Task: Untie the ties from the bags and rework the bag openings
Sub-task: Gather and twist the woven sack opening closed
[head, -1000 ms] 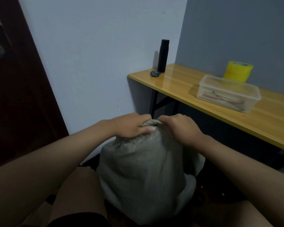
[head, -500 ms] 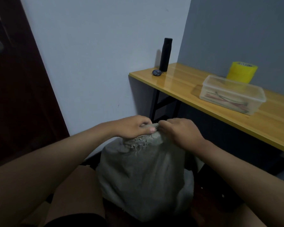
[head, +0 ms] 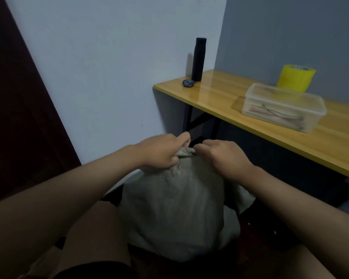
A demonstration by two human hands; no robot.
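Note:
A full grey cloth bag (head: pixel 173 206) stands on the floor between my knees. Its gathered, frayed opening (head: pixel 184 153) is bunched at the top. My left hand (head: pixel 161 151) clutches the left side of that bunched cloth, with the fingers curled tight. My right hand (head: pixel 222 156) pinches the cloth from the right, fingertips meeting the left hand's. No tie shows; the hands cover the neck of the bag.
A wooden table (head: pixel 250 117) stands to the right against the wall. On it are a black bottle (head: pixel 198 59), a small dark object (head: pixel 187 83), a clear plastic box (head: pixel 282 106) holding thin sticks, and a yellow tape roll (head: pixel 294 77). A dark door (head: pixel 18 117) is at left.
Both hands have stayed on the bag's top while drawing the cloth into a tighter bunch. The left hand has curled further over the opening. The view has shifted slightly.

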